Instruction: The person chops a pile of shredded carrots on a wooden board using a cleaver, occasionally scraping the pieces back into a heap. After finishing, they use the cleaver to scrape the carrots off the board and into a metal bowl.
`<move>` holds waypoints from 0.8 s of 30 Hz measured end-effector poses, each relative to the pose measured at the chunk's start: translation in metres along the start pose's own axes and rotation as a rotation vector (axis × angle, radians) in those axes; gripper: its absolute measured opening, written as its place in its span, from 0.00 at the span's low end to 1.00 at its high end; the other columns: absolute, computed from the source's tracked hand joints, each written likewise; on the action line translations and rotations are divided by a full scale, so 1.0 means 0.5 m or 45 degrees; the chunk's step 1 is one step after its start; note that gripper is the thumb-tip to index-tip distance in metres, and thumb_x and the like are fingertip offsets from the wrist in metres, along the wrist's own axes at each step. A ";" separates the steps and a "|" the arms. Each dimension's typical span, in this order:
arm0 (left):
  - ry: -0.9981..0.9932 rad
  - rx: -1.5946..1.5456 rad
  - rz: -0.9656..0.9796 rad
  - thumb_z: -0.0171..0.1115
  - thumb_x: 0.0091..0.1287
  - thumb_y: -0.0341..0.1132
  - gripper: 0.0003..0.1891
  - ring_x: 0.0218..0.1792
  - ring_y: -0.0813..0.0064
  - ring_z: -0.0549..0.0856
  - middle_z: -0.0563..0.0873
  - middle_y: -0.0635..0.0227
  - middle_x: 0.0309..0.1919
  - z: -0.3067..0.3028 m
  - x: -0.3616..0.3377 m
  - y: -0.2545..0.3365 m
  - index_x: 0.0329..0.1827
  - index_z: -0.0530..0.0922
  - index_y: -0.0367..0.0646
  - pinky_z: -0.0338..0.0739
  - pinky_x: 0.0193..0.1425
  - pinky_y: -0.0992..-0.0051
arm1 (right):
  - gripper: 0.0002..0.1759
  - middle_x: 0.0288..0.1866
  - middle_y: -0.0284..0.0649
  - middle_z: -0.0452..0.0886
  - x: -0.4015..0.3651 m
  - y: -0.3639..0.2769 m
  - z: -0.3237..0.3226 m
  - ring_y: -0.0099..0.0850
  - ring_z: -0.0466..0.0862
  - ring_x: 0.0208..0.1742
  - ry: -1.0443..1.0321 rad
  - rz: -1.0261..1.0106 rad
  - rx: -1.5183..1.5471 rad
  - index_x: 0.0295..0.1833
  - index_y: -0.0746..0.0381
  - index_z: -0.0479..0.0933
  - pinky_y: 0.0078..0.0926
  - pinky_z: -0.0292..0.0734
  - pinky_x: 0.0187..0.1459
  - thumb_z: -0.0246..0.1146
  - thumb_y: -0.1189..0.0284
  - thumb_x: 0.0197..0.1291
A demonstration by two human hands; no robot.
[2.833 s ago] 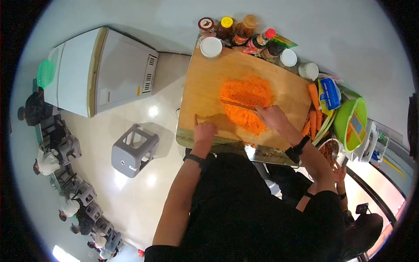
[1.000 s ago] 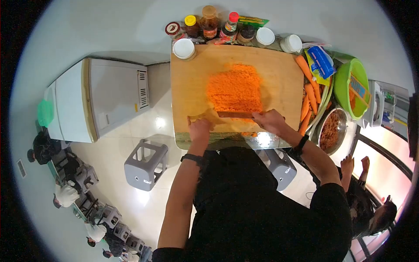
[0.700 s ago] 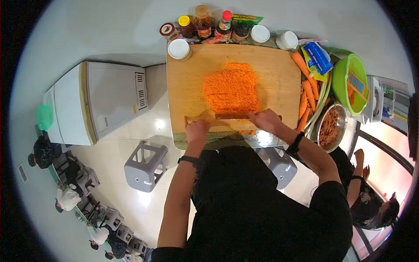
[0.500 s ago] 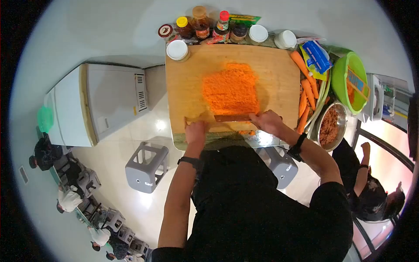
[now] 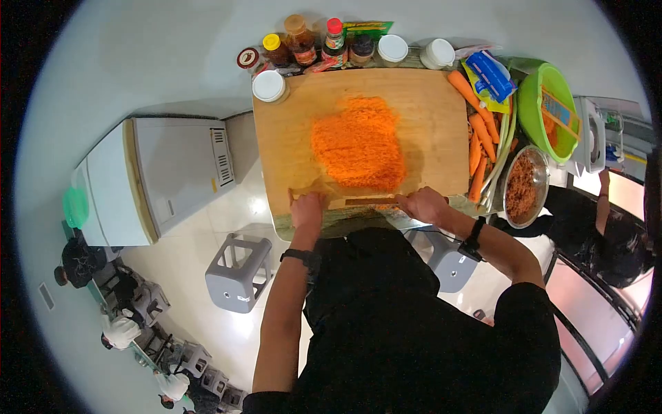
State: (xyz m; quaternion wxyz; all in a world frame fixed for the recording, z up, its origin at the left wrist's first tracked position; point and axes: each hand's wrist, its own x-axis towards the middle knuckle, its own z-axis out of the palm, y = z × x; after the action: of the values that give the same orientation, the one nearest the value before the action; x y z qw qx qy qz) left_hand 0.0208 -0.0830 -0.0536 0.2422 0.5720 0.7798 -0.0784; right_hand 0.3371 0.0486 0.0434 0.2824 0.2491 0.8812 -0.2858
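Note:
A wide patch of finely chopped orange carrot (image 5: 360,145) lies on the wooden cutting board (image 5: 289,138). Below it, along the board's near edge, runs a long thin tool (image 5: 372,202), seen edge-on, perhaps a knife or cleaver. My right hand (image 5: 422,205) is closed round its right part. My left hand (image 5: 307,208) is closed at its left end, where a small brown tip shows past the fingers. Whole carrots (image 5: 476,155) lie just right of the board.
Jars and bottles (image 5: 301,43) line the board's far edge. At right are green stalks (image 5: 505,148), a steel bowl of brown food (image 5: 525,188) and a green basin (image 5: 549,110). A grey stool (image 5: 238,272) stands lower left. Other people are at left and right.
The view has shifted slightly. Both hands and the tool are a little nearer the board's near edge, away from the carrot. The person at right has moved.

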 end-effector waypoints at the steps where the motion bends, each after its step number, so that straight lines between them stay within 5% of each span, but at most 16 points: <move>1: -0.072 -0.002 -0.043 0.51 0.75 0.53 0.20 0.36 0.57 0.88 0.89 0.60 0.31 -0.005 0.002 0.004 0.40 0.88 0.53 0.51 0.80 0.49 | 0.17 0.27 0.47 0.83 0.003 0.010 0.002 0.48 0.87 0.29 -0.011 0.013 -0.013 0.59 0.52 0.72 0.51 0.82 0.30 0.56 0.63 0.66; 3: -0.146 0.000 -0.086 0.51 0.74 0.53 0.20 0.36 0.58 0.88 0.89 0.60 0.32 -0.025 -0.004 0.012 0.41 0.88 0.54 0.51 0.80 0.49 | 0.18 0.29 0.48 0.84 0.008 0.035 0.008 0.47 0.87 0.31 -0.021 0.026 -0.021 0.61 0.50 0.73 0.51 0.82 0.31 0.56 0.63 0.66; 5: -0.064 -0.004 -0.036 0.52 0.75 0.53 0.23 0.34 0.56 0.89 0.88 0.54 0.28 -0.062 -0.015 0.024 0.33 0.86 0.45 0.82 0.50 0.56 | 0.17 0.30 0.49 0.84 0.017 0.074 0.012 0.46 0.87 0.33 -0.001 -0.138 -0.099 0.61 0.46 0.76 0.49 0.83 0.31 0.57 0.63 0.68; 6: -0.070 -0.003 -0.030 0.52 0.75 0.53 0.23 0.34 0.56 0.89 0.88 0.54 0.28 -0.045 -0.016 0.017 0.33 0.86 0.45 0.82 0.50 0.56 | 0.17 0.30 0.49 0.84 0.025 0.095 0.018 0.46 0.87 0.33 -0.003 -0.132 -0.093 0.61 0.46 0.76 0.49 0.83 0.31 0.57 0.63 0.68; 8: 0.076 0.097 0.081 0.53 0.74 0.53 0.22 0.35 0.56 0.89 0.89 0.55 0.29 0.008 -0.011 -0.003 0.34 0.85 0.45 0.81 0.51 0.58 | 0.11 0.18 0.43 0.78 0.046 0.139 0.024 0.46 0.83 0.23 0.418 -0.116 -0.284 0.39 0.54 0.77 0.45 0.76 0.25 0.57 0.60 0.68; 11: 0.027 0.086 0.045 0.53 0.73 0.52 0.21 0.35 0.58 0.89 0.89 0.55 0.30 0.007 -0.003 -0.001 0.35 0.85 0.45 0.82 0.47 0.59 | 0.11 0.17 0.43 0.76 0.026 0.138 -0.068 0.47 0.81 0.21 0.594 -0.112 -0.255 0.40 0.54 0.77 0.44 0.76 0.24 0.59 0.59 0.68; 15: 0.014 0.006 -0.009 0.53 0.74 0.51 0.20 0.36 0.60 0.90 0.89 0.56 0.30 -0.034 -0.004 0.020 0.35 0.85 0.46 0.82 0.43 0.58 | 0.11 0.17 0.44 0.76 0.002 0.162 -0.090 0.48 0.81 0.22 0.453 -0.201 -0.238 0.41 0.55 0.77 0.45 0.76 0.24 0.60 0.60 0.69; 18: 0.019 0.039 0.078 0.52 0.74 0.49 0.19 0.36 0.61 0.90 0.89 0.56 0.30 -0.023 -0.006 0.009 0.35 0.85 0.46 0.82 0.41 0.57 | 0.11 0.23 0.46 0.80 -0.016 0.181 -0.068 0.48 0.85 0.28 0.561 -0.132 -0.134 0.44 0.57 0.74 0.47 0.80 0.29 0.54 0.62 0.73; 20: -0.013 0.039 -0.016 0.54 0.73 0.47 0.18 0.37 0.60 0.90 0.89 0.56 0.30 -0.044 -0.010 0.019 0.35 0.85 0.46 0.82 0.41 0.57 | 0.10 0.25 0.48 0.81 -0.019 0.188 -0.052 0.51 0.85 0.30 1.001 0.246 0.115 0.48 0.57 0.75 0.50 0.80 0.30 0.55 0.64 0.71; 21: -0.007 0.041 -0.014 0.54 0.73 0.47 0.18 0.37 0.60 0.90 0.89 0.56 0.30 -0.040 -0.009 0.018 0.35 0.85 0.46 0.82 0.41 0.57 | 0.10 0.25 0.48 0.81 -0.014 0.183 -0.062 0.51 0.85 0.30 1.008 0.246 0.113 0.48 0.57 0.75 0.50 0.80 0.30 0.55 0.64 0.71; 23: -0.045 0.051 -0.039 0.55 0.72 0.45 0.16 0.37 0.61 0.90 0.89 0.57 0.30 -0.033 -0.004 0.014 0.36 0.85 0.46 0.83 0.40 0.58 | 0.15 0.28 0.51 0.83 0.011 0.176 -0.085 0.53 0.85 0.31 0.813 0.820 0.245 0.57 0.56 0.77 0.54 0.79 0.32 0.56 0.70 0.66; 24: -0.043 0.057 -0.035 0.55 0.72 0.45 0.16 0.37 0.61 0.90 0.89 0.57 0.30 -0.030 -0.005 0.012 0.36 0.85 0.46 0.83 0.40 0.58 | 0.15 0.28 0.51 0.83 0.028 0.178 -0.087 0.53 0.85 0.31 0.817 0.823 0.249 0.57 0.56 0.77 0.54 0.79 0.32 0.56 0.70 0.66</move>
State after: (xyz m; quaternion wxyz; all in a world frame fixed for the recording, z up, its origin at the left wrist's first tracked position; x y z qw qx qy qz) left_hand 0.0226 -0.0770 -0.0383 0.2415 0.5652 0.7813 -0.1086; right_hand 0.3652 0.1441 0.0316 0.0451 0.6121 0.7702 -0.1734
